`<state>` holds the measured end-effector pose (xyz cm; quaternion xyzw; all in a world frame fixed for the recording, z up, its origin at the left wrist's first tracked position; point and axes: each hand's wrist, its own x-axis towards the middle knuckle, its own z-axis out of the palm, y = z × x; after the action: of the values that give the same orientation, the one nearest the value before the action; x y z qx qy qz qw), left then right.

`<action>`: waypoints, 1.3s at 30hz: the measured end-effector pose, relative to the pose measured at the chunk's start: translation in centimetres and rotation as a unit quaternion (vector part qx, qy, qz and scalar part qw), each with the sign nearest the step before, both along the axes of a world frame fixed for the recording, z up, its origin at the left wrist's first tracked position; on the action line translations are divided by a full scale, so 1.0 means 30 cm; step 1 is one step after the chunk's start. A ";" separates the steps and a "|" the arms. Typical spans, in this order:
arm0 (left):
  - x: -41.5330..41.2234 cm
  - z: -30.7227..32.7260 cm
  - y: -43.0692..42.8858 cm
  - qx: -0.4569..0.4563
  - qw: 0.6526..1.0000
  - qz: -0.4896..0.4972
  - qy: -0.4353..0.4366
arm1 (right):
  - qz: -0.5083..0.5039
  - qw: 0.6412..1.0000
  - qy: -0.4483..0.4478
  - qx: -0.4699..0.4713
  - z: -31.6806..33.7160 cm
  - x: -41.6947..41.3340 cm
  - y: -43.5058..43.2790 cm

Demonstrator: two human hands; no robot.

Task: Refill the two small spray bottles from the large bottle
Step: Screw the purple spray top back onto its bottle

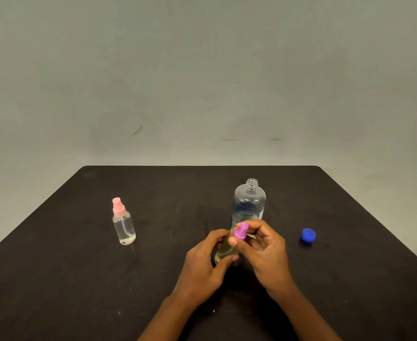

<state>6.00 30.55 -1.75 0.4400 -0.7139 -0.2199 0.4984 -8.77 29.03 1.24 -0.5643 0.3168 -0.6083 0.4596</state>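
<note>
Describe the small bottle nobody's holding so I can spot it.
On the dark table, look left of the uncapped large bottle. A small clear bottle stands there alone, upright. Its sprayer is pale pink; the held one's is purple.

Much of the small bottle (225, 251) is covered by the fingers of the left hand (202, 264) and the right hand (264, 252). The foot of the large bottle (250, 201) is hidden behind that right hand, its label (245, 212) too blurred to be read. Both forearms (168, 316) are cut off by the bottom edge, the desk (79, 279) by the left, right and bottom edges.
</note>
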 end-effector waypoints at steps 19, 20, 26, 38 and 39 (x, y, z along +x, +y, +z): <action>-0.001 -0.001 0.001 -0.017 1.000 0.007 -0.017 | -0.002 1.000 -0.007 0.011 0.005 0.000 0.009; 0.000 0.000 0.002 -0.017 1.000 0.007 -0.017 | -0.003 1.000 -0.007 0.013 0.005 -0.002 0.009; 0.002 -0.004 -0.001 -0.008 1.000 0.001 -0.007 | 0.074 0.997 -0.002 0.016 0.021 -0.021 0.010; -0.002 0.010 0.007 -0.013 0.999 0.009 -0.028 | 0.035 0.999 -0.027 0.017 0.018 -0.015 0.009; -0.002 0.009 0.007 -0.011 1.000 0.008 -0.026 | 0.044 0.999 -0.026 0.018 0.020 -0.016 0.008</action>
<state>5.94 30.76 -1.49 0.4456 -0.7255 -0.1969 0.4862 -9.24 29.28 1.85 -0.5532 0.2910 -0.5960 0.5040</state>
